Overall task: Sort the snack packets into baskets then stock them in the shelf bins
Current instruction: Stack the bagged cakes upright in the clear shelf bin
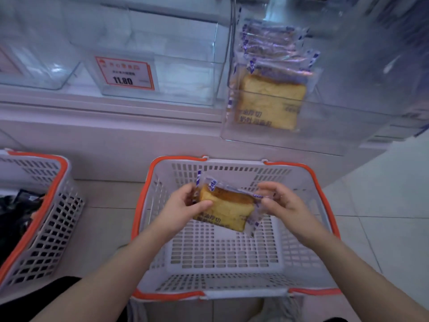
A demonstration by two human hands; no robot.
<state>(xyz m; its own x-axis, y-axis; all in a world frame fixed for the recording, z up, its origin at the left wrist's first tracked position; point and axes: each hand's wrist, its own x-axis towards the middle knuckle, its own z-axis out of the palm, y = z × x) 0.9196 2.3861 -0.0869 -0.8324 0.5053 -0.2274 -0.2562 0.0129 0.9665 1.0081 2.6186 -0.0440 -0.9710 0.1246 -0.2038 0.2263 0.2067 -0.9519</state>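
While I hold the last visible packet above the basket, the parts read outward as follows.

Grip: my left hand (185,202) curls round the bread packet (226,211) at its left end; my right hand (282,202) pinches the right seal, as far as the blur lets me judge.
Packet position: in the air over the white basket (232,293), clear of its floor.
Long axis: running left to right between my hands, tilted down toward the right.
Facing: printed face toward me.
Doing it well: I should turn it to match the packets stacked in the clear shelf bin (325,140), upper right, and slide it in flat.
Beyond: second basket (46,219), at left.
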